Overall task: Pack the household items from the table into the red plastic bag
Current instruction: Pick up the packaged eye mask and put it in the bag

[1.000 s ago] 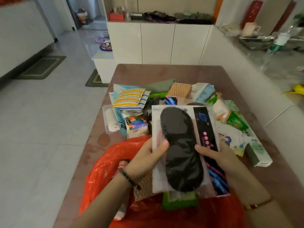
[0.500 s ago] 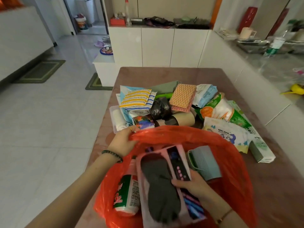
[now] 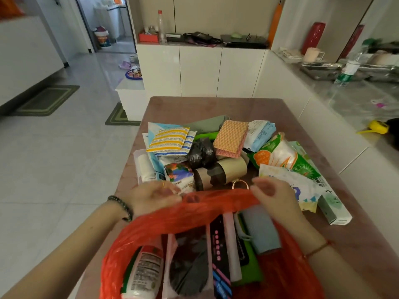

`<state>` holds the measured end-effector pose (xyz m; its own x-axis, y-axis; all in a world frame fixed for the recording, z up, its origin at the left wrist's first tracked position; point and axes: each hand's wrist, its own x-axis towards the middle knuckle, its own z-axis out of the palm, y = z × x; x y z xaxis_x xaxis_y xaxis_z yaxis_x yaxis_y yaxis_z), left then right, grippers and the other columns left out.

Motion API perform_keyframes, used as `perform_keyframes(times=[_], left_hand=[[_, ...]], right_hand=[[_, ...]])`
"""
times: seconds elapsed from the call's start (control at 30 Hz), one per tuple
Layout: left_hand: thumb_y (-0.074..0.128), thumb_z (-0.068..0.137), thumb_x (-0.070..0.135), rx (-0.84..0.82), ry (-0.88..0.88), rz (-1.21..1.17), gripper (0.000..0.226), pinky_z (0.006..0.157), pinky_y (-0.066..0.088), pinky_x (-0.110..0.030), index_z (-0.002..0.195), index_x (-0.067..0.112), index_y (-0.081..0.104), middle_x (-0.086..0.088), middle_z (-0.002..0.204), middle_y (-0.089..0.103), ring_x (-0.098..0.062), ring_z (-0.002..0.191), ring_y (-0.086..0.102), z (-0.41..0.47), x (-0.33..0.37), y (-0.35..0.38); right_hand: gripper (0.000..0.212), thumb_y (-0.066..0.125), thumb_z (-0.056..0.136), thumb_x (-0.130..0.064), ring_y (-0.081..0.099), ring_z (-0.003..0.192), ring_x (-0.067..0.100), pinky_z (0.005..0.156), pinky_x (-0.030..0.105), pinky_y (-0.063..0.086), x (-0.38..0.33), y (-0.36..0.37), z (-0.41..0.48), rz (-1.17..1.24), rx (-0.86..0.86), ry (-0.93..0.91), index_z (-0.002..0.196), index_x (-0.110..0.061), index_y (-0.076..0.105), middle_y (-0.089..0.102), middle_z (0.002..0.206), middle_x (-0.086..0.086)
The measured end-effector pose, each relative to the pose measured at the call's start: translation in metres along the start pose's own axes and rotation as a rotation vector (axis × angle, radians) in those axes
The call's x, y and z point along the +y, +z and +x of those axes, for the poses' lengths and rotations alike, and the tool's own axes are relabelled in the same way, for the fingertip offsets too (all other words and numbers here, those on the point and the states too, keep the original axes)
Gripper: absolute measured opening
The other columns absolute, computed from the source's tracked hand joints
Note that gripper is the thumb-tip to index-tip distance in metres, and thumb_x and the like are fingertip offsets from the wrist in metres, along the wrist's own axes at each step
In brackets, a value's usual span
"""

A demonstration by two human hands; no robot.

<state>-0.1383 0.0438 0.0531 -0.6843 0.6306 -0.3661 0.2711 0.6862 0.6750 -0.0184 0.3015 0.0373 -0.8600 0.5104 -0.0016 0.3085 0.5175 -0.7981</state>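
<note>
The red plastic bag (image 3: 218, 207) stands open at the near edge of the table (image 3: 194, 106). My left hand (image 3: 151, 197) and my right hand (image 3: 273, 196) both pinch its far rim and hold it up. Inside lie a pack of black insoles (image 3: 190, 264), a white bottle (image 3: 144, 270) and a grey-blue roll (image 3: 259, 231). Beyond the rim sits a heap of items: a yellow-striped scrubber (image 3: 168, 138), an orange cloth (image 3: 231, 138), a black bag roll (image 3: 200, 152), a brown paper roll (image 3: 224, 172) and a green-white packet (image 3: 280, 154).
A long white-green box (image 3: 330, 203) lies at the table's right side by a white ledge. A white cabinet (image 3: 200, 70) stands past the table's far end. Tiled floor with green mats (image 3: 47, 100) is on the left.
My right hand let go of the insole pack, which now rests in the bag, and rose to the far rim. My left hand stays on the rim.
</note>
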Motion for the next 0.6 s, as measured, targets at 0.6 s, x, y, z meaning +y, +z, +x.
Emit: perform_keyframes(times=[0.6], left_hand=[[0.050,0.090,0.015,0.317,-0.404,-0.328,0.019,0.091,0.045,-0.038,0.071,0.012,0.051,-0.015,0.088,0.055,-0.023,0.090,0.051,0.145,0.030,0.078]], right_hand=[[0.099,0.079,0.061,-0.039,0.042,0.123,0.037,0.101,0.045,0.040,0.047,0.079,0.138,-0.135,-0.134,0.174,0.134,-0.008,0.020,0.038,0.134,0.019]])
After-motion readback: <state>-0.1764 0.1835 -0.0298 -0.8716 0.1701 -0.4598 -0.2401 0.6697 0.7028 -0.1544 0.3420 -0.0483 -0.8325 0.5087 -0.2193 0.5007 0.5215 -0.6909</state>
